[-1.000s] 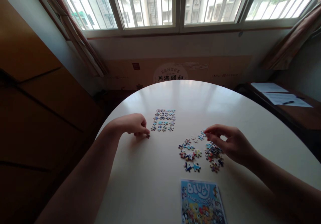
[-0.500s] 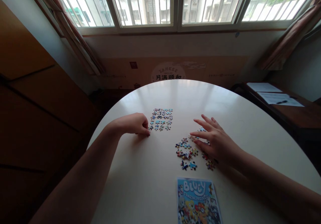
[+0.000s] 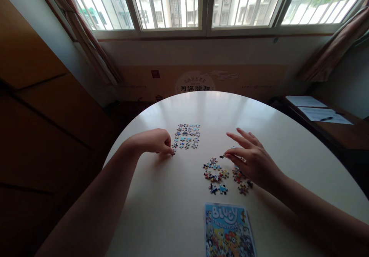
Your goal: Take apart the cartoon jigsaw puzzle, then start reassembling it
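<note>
My left hand (image 3: 157, 141) is closed in a pinch at the lower left corner of a block of puzzle pieces (image 3: 186, 134) laid out in rows. Between its fingertips is a small puzzle piece (image 3: 173, 153), touching the table. Over on the right, my right hand (image 3: 247, 153) hovers above a loose heap of puzzle pieces (image 3: 215, 176). Its thumb and index finger come together at a small dark puzzle piece (image 3: 221, 156), while the other fingers stretch out. Part of the heap is hidden under this hand.
A colourful Bluey picture sheet (image 3: 229, 230) lies near me, below the heap. Everything rests on a round white table (image 3: 161, 211). Beyond its right edge, papers (image 3: 323, 115) lie on a brown surface. A window and wall are behind the table.
My right hand has drawn its thumb and index finger together at a piece beside the heap, having been spread before. My left hand stays pinched by the rows. The view has shifted slightly.
</note>
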